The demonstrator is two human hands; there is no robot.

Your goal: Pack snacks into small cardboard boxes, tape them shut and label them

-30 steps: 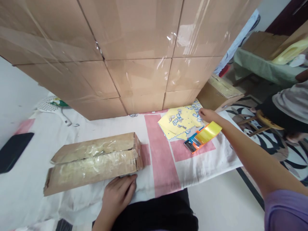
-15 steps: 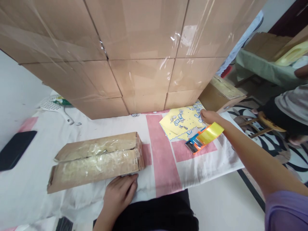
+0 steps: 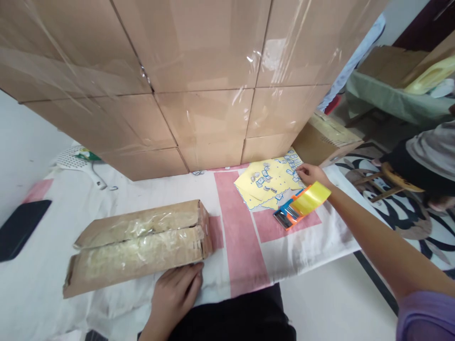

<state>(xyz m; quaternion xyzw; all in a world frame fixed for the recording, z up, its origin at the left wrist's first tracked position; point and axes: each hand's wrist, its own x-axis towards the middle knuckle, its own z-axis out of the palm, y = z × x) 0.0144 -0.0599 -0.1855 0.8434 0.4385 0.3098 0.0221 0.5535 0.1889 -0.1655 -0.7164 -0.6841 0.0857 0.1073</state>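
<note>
My left hand (image 3: 176, 296) lies flat on the white and pink cloth (image 3: 238, 237), its fingers touching the near edge of a long taped cardboard box (image 3: 137, 244). My right hand (image 3: 310, 174) reaches far right to a yellow sheet (image 3: 265, 187) covered with small blue-edged stickers. Its fingers are pinched at the sheet's right edge, on something I cannot make out. Just below that hand lies an orange and yellow packet (image 3: 300, 203).
A wall of stacked, taped cardboard boxes (image 3: 199, 80) fills the back. A black phone (image 3: 19, 227) lies at the left edge, a white perforated utensil (image 3: 80, 158) behind it. Another person (image 3: 428, 158) sits at right beside a wooden stool (image 3: 382, 182) and a patterned rug.
My right hand has shifted slightly along the sheet's right edge. The left hand and the long box have stayed put; only the view has moved a little.
</note>
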